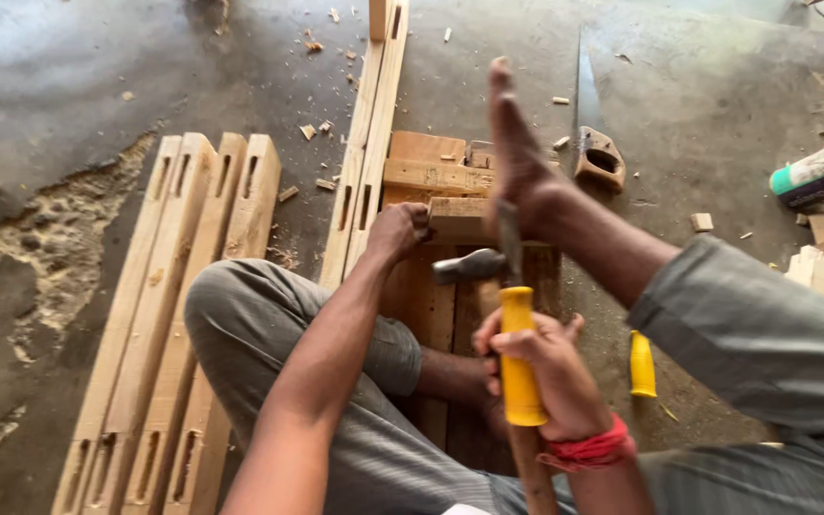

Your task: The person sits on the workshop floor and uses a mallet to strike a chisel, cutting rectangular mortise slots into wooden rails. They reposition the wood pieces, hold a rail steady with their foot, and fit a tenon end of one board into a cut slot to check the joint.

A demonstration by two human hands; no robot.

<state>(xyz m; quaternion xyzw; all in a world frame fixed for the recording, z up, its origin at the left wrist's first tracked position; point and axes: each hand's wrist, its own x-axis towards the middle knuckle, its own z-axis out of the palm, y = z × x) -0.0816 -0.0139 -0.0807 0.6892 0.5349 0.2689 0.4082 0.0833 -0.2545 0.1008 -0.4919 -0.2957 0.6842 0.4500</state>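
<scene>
Right hand (550, 377), near and centre-right, red thread at the wrist, grip clenched round the yellow handle of a hammer (517, 358); its metal head (469, 265) sits just above, pointing left, close over the small wood block (458, 219)

Left hand (398, 232) farther in, left of the hammer head, grip closed on the near-left end of that block, holding it on a stack of short boards (426, 172)

A bare foot (517, 153) crosses over the boards from the right, toes pointing far, heel just beside the block

Second yellow-handled tool (643, 364) lies on the floor to the right, apart from the hands

Left side: row of long mortised wooden rails (178, 286) lying parallel on the concrete floor (69, 86); two more rails (374, 133) run far, just left of the boards

Far right: handsaw (595, 143) flat on the floor, wood chips scattered around
</scene>
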